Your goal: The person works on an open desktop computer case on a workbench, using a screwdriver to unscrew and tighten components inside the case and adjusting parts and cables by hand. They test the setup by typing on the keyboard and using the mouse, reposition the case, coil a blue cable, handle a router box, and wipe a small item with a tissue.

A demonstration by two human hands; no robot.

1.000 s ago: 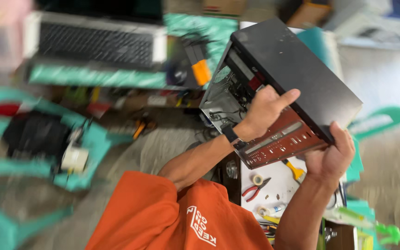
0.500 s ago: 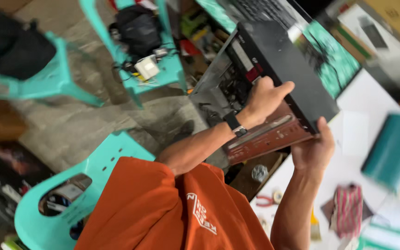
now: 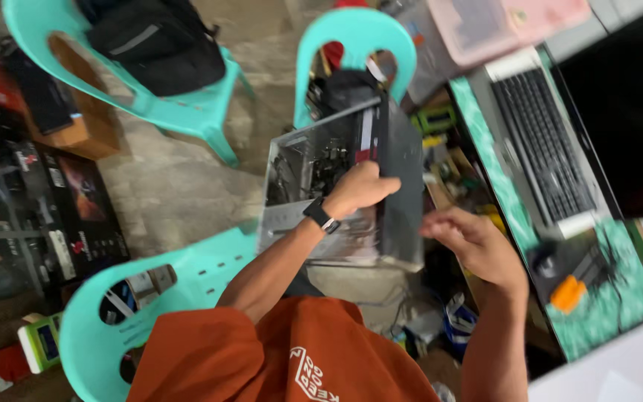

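An open black computer case (image 3: 403, 160) with its metal insides showing is held upright, low between the chairs and the table. My left hand (image 3: 362, 190), with a dark watch on the wrist, grips the case's upper edge. My right hand (image 3: 478, 246) hovers with fingers apart just beside the case's black side panel, near its lower corner, holding nothing. Whether it touches the panel is unclear. My orange shirt fills the bottom of the view.
Teal plastic chairs surround the case: one (image 3: 187, 112) carrying a black bag (image 3: 158, 37), one (image 3: 355, 37) behind the case, one (image 3: 158, 275) at my left. On the table at right lie a laptop keyboard (image 3: 541, 141), a black mouse (image 3: 552, 264) and an orange object (image 3: 568, 292). Boxes (image 3: 76, 208) stand on the floor at left.
The view has swung round. The case has come down from in front of me to between the chairs. My right hand has let go of its bottom edge; my left hand still grips it.
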